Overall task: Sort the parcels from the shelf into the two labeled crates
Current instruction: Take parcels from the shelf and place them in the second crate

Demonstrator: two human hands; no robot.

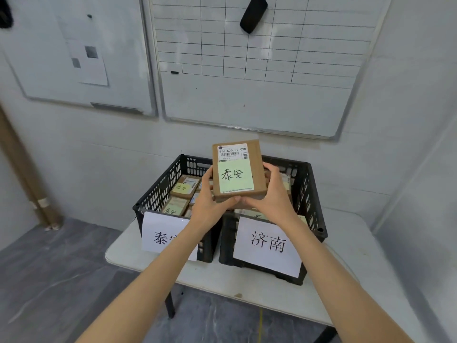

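A white desk (pixel 222 285) with a dark leg stands on a grey floor (pixel 49 280). Two whiteboards hang on the wall behind it: the gridded one (pixel 259 100) carries a black eraser (pixel 253 14), and the left one (pixel 37 70) has paper sheets (pixel 91 65) on it. A brown post (pixel 24 169) stands at far left.

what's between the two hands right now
In the head view, a brown parcel marked 泰安 lies between the left hand and the right hand, and both grip it.

On parcel (pixel 258 167): "516 K20-00 090", note (pixel 236 175) "泰安"; left sign (pixel 158 231) "泰" (rest hidden); right sign (pixel 268 246) "济南".
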